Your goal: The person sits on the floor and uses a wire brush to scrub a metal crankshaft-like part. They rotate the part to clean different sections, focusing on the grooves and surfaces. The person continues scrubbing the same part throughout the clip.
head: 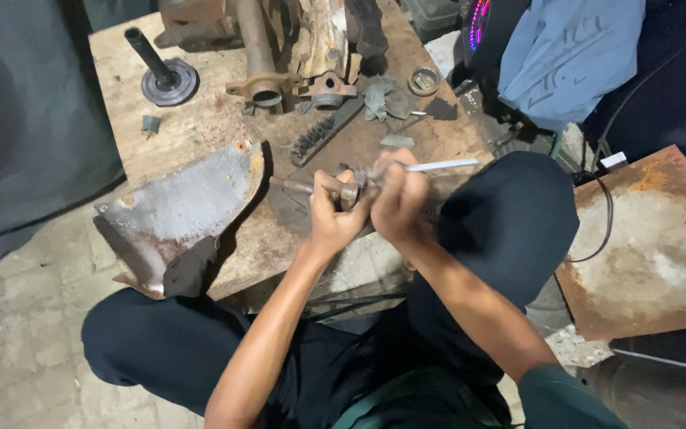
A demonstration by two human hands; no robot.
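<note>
Head view, looking down at two bare hands over a worn wooden board (pixel 224 119) set low between the knees. Left hand (pixel 333 214) closed around a small rusty metal part (pixel 349 194) with a short shaft sticking out to the left. Right hand (pixel 400 200) clenched on a thin grey metal tool (pixel 442 166), its handle end pointing right, its working end at the small part — hands touching each other, held just above the board's near edge. Exact shape of the part hard to tell, mostly hidden by fingers.

On the board: wire brush (pixel 323 133) just beyond the hands, flat rusty plate (pixel 180 206) with bolt holes lying to the left and overhanging the edge, dark disc with an upright black shaft (pixel 164 75) at far left, rusty pipe with flanged end (pixel 260 67) at the far side, small metal ring (pixel 424 80) to the far right. Blue cloth (pixel 573 56) beyond the right knee, rusty sheet (pixel 649 246) on the right — well apart from the hands.
</note>
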